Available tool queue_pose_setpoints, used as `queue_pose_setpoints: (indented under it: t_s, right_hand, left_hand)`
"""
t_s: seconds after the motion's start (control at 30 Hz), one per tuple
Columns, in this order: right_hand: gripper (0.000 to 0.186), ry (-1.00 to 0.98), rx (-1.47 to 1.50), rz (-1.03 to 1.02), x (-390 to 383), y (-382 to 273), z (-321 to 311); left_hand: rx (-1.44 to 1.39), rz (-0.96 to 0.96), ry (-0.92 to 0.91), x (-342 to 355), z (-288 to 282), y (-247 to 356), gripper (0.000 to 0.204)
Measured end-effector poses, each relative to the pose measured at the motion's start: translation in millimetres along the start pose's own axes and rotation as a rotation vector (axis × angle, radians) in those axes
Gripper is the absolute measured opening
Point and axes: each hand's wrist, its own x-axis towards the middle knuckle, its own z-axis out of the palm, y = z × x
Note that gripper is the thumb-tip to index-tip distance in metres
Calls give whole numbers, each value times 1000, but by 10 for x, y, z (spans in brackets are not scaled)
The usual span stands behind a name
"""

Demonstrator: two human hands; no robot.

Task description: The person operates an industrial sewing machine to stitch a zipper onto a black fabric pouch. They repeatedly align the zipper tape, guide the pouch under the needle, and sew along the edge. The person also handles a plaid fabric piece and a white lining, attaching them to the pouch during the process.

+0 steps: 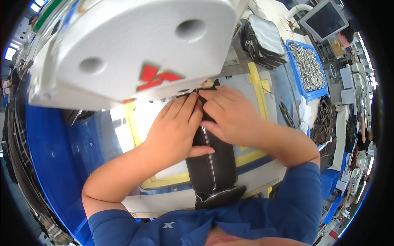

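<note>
While my left hand (172, 129) and right hand (234, 115) lie on the black zippered piece (225, 166), whether pinching I cannot tell; uneven pressure could skew its zipper (212, 172).

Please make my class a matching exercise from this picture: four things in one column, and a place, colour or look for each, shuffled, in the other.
1. black zipped piece
2. shiny metal pieces
3. monitor
4. machine housing

A. in a blue tray
B. white, with a red mark
C. beneath the left hand and right hand
D. dark-faced and pale-framed

Pairs: 1-C, 2-A, 3-D, 4-B
</note>
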Motion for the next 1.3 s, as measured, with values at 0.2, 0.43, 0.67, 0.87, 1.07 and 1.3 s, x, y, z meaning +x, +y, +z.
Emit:
queue_pose_setpoints:
  t_s: [0.2, 0.43, 0.67, 0.87, 1.07, 1.3]
  right_hand:
    - [50, -87, 69, 7, 14, 52, 4]
    - [58, -117, 74, -7, 19, 76, -32]
    - [60, -146, 109, 3, 38, 70, -60]
    - [60, -106, 94, -17, 4, 83, -22]
    - [60, -111, 100, -19, 8, 86, -45]
    - [60, -123, 118, -20, 0, 105, -49]
  left_hand:
    - [-44, 7, -25, 9, 16, -1, 110]
    - [-49, 15, 3, 21, 39, -11, 109]
    - [-46, 8, -12, 43, -9, 10, 104]
    - [-44, 15, -10, 55, 8, 13, 105]
    - [-38, 16, -14, 61, -7, 20, 105]
    - [-54, 2, -10, 62, 11, 34, 104]
